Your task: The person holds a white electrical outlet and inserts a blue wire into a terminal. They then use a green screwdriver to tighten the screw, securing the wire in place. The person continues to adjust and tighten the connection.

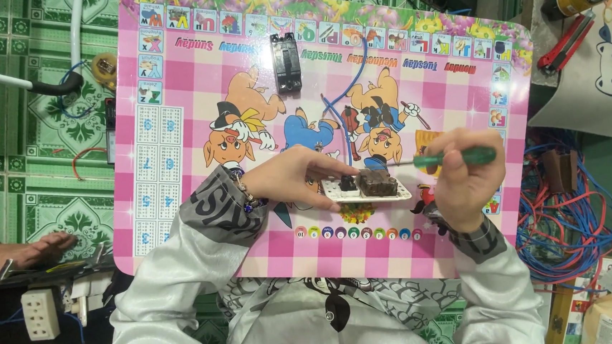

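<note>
— What is the left hand (pixel 293 176) doing?
— Its fingers are pinched narrow on the left end of a white switch plate (pixel 365 189), steadying it. The plate lies near the front edge of the pink cartoon lap table (pixel 171 95), about midway along it, with a dark brown block and a small black part seated on top.

— And the right hand (pixel 464 179)?
— Closed in a fist round the green handle of a screwdriver (pixel 456 158); the thin shaft points left toward the brown block on the plate.

— Anything else on the table?
— A black circuit breaker (pixel 286 62) stands near the back edge, well apart from the plate, and a blue wire (pixel 347 90) curves down from there toward the plate.

— Off the table?
— A tangle of blue and red wires (pixel 574 211) beyond the right edge, a white socket (pixel 41 313) past the front-left corner.
</note>
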